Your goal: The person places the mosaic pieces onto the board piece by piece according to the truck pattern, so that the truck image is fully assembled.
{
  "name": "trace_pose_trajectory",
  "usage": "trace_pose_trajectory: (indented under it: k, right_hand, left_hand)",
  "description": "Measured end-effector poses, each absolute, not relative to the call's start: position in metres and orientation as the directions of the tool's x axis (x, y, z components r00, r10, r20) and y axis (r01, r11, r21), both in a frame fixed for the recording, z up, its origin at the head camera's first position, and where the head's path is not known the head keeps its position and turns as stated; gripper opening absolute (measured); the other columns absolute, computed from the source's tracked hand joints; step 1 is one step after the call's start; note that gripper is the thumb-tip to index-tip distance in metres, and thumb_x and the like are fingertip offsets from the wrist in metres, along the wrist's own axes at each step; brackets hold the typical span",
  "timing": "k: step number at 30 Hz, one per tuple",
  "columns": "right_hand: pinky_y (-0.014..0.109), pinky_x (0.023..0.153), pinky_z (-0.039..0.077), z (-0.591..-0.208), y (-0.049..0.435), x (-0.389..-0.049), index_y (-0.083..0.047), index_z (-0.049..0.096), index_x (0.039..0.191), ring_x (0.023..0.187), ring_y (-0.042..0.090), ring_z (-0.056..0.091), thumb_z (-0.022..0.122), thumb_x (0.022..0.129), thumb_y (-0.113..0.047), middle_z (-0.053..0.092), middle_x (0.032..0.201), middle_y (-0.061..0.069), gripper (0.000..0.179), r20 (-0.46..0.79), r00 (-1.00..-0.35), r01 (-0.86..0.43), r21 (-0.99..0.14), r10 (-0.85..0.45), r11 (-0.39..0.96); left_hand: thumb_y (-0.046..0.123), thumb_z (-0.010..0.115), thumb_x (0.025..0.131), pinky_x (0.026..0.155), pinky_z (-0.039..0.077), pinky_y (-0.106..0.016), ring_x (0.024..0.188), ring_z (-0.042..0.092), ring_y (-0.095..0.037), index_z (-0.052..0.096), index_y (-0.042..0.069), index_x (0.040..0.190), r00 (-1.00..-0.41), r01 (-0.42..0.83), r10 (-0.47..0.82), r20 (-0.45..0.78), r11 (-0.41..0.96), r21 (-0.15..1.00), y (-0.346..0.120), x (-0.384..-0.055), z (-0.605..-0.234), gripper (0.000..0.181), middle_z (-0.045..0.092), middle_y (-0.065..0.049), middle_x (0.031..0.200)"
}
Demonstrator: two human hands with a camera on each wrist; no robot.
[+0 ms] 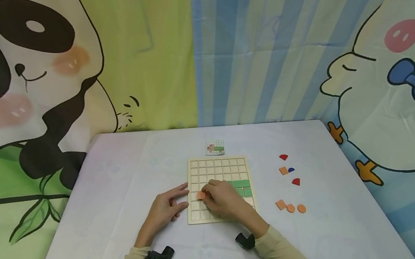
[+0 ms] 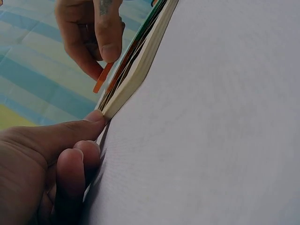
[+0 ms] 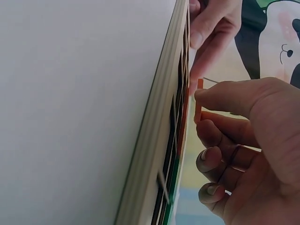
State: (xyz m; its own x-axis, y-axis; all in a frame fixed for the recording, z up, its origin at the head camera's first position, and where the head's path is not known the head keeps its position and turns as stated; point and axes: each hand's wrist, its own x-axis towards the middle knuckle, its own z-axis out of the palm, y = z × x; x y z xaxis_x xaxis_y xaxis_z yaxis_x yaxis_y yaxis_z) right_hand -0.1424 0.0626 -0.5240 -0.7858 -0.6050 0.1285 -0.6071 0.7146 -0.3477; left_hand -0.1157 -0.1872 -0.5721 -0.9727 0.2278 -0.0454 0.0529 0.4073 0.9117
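Pinching an orange tile (image 1: 201,195) in its grip, the right hand (image 1: 225,199) hovers just over the gridded board (image 1: 201,169); the left hand (image 1: 162,207) (grip relaxed, btw) touches the board's left edge.

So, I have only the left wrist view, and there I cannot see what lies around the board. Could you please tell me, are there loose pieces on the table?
Observer: Yes. In the head view, seven loose pieces lie to the right of the grid board: two orange discs, two orange squares, two red sectors and one blue half-disc.
Operator: Thank you. And is something lying beyond the far edge of the board?
Observer: Yes, a small picture card lies on the table just beyond that edge.
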Motion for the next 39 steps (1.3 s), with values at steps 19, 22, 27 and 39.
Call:
trace_pose_trajectory:
  k: [19, 22, 27, 39]
  right_hand:
    - [0.025, 0.069, 0.044, -0.523, 0.042, -0.146, -0.011, 0.077, 0.117, 0.073, 0.006, 0.049, 0.073, 0.101, -0.028, 0.068, 0.092, -0.004, 0.023, 0.074, -0.769, -0.627, -0.287, -0.636, 0.724]
    - [0.026, 0.071, 0.047, -0.523, 0.042, -0.146, -0.011, 0.076, 0.118, 0.074, 0.006, 0.05, 0.072, 0.102, -0.029, 0.069, 0.093, -0.003, 0.024, 0.066, -0.771, -0.623, -0.283, -0.634, 0.729]
    - [0.03, 0.076, 0.052, -0.523, 0.04, -0.146, -0.012, 0.076, 0.119, 0.077, 0.006, 0.054, 0.072, 0.102, -0.03, 0.071, 0.097, -0.003, 0.025, 0.061, -0.774, -0.618, -0.282, -0.63, 0.733]
    - [0.03, 0.077, 0.052, -0.523, 0.043, -0.148, -0.01, 0.076, 0.121, 0.078, 0.007, 0.055, 0.072, 0.102, -0.027, 0.073, 0.1, -0.002, 0.026, 0.08, -0.775, -0.618, -0.31, -0.627, 0.723]
  left_hand:
    - [0.02, 0.083, 0.093, 0.046, 0.053, -0.028, 0.047, 0.056, -0.011, 0.074, 0.022, 0.135, -0.972, 0.049, 0.23, -0.051, 0.413, 0.909, -0.189, -0.116, -0.573, 0.043, 0.06, 0.01, 0.156]
    - [0.02, 0.083, 0.093, 0.046, 0.053, -0.029, 0.047, 0.056, -0.011, 0.074, 0.022, 0.135, -0.972, 0.048, 0.23, -0.053, 0.412, 0.91, -0.189, -0.116, -0.573, 0.043, 0.06, 0.01, 0.156]
    - [0.02, 0.083, 0.094, 0.046, 0.053, -0.029, 0.047, 0.056, -0.012, 0.074, 0.023, 0.135, -0.972, 0.049, 0.231, -0.053, 0.415, 0.908, -0.189, -0.116, -0.573, 0.043, 0.06, 0.011, 0.156]
    - [0.019, 0.083, 0.094, 0.046, 0.053, -0.029, 0.047, 0.056, -0.011, 0.074, 0.023, 0.136, -0.973, 0.037, 0.223, -0.063, 0.414, 0.909, -0.188, -0.116, -0.572, 0.043, 0.06, 0.012, 0.156]
